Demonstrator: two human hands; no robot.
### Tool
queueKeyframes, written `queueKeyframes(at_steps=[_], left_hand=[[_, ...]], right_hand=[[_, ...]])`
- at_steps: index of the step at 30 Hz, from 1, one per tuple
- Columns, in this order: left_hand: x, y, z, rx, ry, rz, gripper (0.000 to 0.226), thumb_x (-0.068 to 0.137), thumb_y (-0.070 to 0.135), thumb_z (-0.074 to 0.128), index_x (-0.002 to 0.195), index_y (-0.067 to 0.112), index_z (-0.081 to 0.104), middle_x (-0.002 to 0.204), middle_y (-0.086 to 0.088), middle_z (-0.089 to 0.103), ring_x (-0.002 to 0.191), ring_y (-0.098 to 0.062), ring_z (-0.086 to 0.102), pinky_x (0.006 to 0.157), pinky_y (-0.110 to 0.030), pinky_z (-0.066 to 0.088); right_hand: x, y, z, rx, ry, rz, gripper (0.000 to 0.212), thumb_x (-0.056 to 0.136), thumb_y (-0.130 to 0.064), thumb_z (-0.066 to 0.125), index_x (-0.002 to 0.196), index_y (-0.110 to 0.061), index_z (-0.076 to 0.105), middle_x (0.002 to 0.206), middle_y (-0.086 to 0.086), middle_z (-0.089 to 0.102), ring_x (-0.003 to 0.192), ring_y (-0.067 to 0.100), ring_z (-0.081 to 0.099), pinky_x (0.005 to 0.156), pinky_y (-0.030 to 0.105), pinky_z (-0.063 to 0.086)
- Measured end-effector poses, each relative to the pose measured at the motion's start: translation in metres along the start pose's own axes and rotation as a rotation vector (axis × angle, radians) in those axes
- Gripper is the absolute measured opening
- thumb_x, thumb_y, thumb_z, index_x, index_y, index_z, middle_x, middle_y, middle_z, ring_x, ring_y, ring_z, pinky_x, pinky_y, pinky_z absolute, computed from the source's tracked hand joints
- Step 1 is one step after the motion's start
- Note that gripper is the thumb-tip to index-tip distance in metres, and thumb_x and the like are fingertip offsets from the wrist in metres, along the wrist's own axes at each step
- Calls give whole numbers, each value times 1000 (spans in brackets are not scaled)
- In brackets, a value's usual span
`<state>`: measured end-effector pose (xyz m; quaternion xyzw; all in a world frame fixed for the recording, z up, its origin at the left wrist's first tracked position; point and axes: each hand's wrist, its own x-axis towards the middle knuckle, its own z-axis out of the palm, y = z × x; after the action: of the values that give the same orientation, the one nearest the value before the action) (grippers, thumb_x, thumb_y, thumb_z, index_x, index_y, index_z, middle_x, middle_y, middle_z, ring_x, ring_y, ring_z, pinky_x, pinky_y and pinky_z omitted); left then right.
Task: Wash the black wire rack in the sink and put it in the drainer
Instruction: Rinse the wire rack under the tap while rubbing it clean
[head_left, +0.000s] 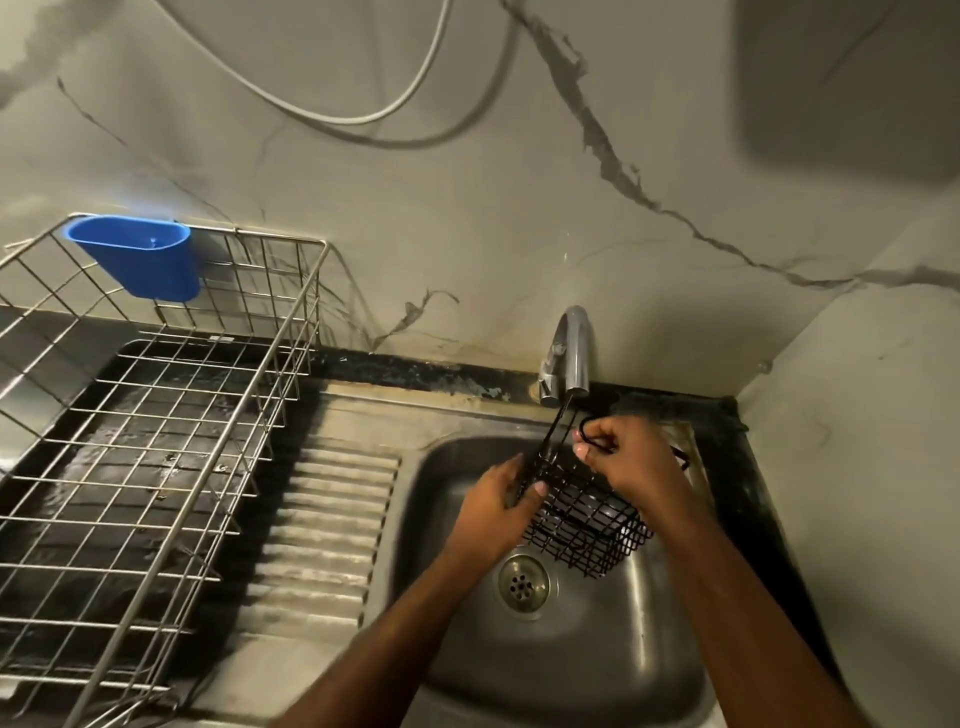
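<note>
The rack, a small black basket of coated wire mesh with hooked arms, is held over the steel sink, just below the tap. Its left edge is gripped by the left hand, thumb laid on the mesh. One hooked arm is pinched by the curled fingers of the right hand. Whether water is running cannot be told.

The step in hand is judged to be rinsing. It would be done best if the rack were turned under the spout so that every face of the mesh is wetted, with the grip kept on the rim and hook, not on the thin crossings. The open grid should shed water fast, so a shake over the drain is advised before any lift.

The sink is brushed metal, dull and stained, with a ribbed board at its left. The drainer, a bare steel wire frame with square cells, stands on the bench well apart from the rack. A smooth blue plastic cup hangs on its far rim.
</note>
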<state>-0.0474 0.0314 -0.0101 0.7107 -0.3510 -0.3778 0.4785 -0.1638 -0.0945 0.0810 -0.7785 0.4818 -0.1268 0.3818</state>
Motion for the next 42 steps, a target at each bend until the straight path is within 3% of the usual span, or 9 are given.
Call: queueKeyframes(at_steps=[6, 10, 12, 15, 18, 21, 30, 34, 42], left_hand=[[12, 16, 11, -78, -84, 81, 65, 100, 38, 61, 158, 26, 34, 149, 8, 54, 132, -3, 54, 112, -31, 46], [15, 21, 17, -83, -116, 86, 65, 104, 26, 57, 160, 26, 24, 135, 32, 46, 114, 26, 47, 107, -15, 41], [16, 21, 18, -79, -120, 90, 64, 104, 27, 55, 160, 25, 24, 139, 28, 42, 114, 30, 41, 105, -10, 38], [17, 21, 18, -111, -132, 80, 62, 104, 27, 55, 159, 25, 26, 145, 23, 44, 125, 20, 45, 106, -11, 38], [17, 19, 17, -147, -135, 72, 69, 100, 43, 56, 160, 26, 28, 155, 8, 47, 140, -3, 46, 117, -31, 40], [20, 14, 15, -145, -125, 75, 79, 91, 55, 54, 160, 25, 29, 154, 6, 50, 140, -4, 47, 118, -39, 40], [24, 12, 10, -145, -159, 52, 61, 103, 23, 57, 158, 20, 33, 147, 6, 55, 133, -1, 53, 113, -31, 45], [23, 11, 9, -144, -140, 94, 53, 102, 14, 59, 152, 21, 42, 130, 14, 63, 117, 6, 62, 92, -13, 50], [20, 14, 10, -147, -129, 100, 46, 100, 20, 62, 143, 33, 51, 131, 5, 67, 120, -9, 65, 99, -29, 55]], right_hand=[[-1, 4, -1, -112, 26, -20, 29, 88, -15, 72, 117, -16, 70, 110, 0, 72, 97, 7, 62, 80, 17, 41], [-4, 0, -6, -155, 31, -29, 33, 90, -17, 69, 123, -17, 68, 118, 2, 70, 109, 14, 63, 84, 18, 41], [-5, 0, -8, -171, 31, -26, 35, 91, -18, 68, 126, -16, 66, 122, 3, 68, 113, 16, 62, 85, 19, 41], [-4, -1, -7, -185, 13, -34, 36, 92, -18, 68, 127, -16, 65, 123, 4, 68, 115, 17, 62, 88, 20, 42], [-3, -4, -3, -205, 12, -46, 34, 92, -19, 67, 126, -17, 66, 121, 4, 69, 113, 17, 63, 93, 25, 45], [-2, -7, 0, -220, 14, -54, 33, 93, -19, 67, 126, -17, 66, 122, 3, 69, 113, 17, 63, 89, 21, 42], [-4, -8, -3, -186, 12, -39, 31, 92, -15, 66, 124, -17, 67, 122, 4, 69, 112, 16, 62, 82, 15, 39], [-5, -5, -6, -151, 10, -26, 34, 91, -15, 68, 125, -15, 66, 124, 3, 68, 115, 15, 62, 76, 6, 35], [-9, -3, -9, -116, 20, -11, 33, 91, -19, 68, 124, -18, 67, 126, 0, 67, 117, 14, 60, 88, 15, 37]])
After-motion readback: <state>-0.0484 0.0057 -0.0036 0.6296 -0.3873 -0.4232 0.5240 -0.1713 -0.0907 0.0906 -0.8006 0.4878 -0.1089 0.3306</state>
